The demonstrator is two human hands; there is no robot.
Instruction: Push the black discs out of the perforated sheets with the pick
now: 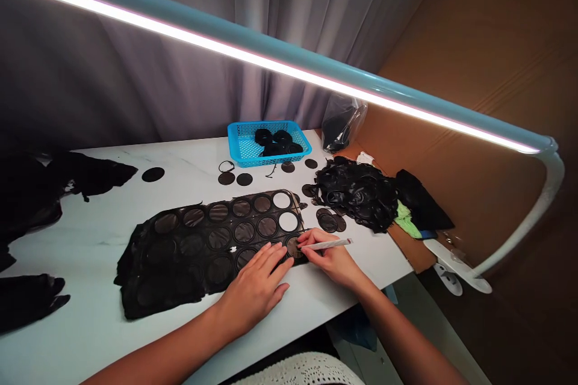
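A black sheet with rows of ringed circles lies on the white table. Most circles hold dark discs, while two at its upper right corner show white through them. My left hand rests on the sheet's lower right part, fingers stretched out and holding nothing. In my right hand is a slim white pen-shaped tool, pinched between the fingers. Its tip is hidden by the fingers, over the dark circle at the sheet's lower right corner. Whether it is a knife or a pen I cannot tell.
Behind the sheet stands a blue basket with black pieces. A heap of black scraps lies to the right, near loose dark discs and a green cloth. More black sheets lie left. A lit lamp bar spans overhead.
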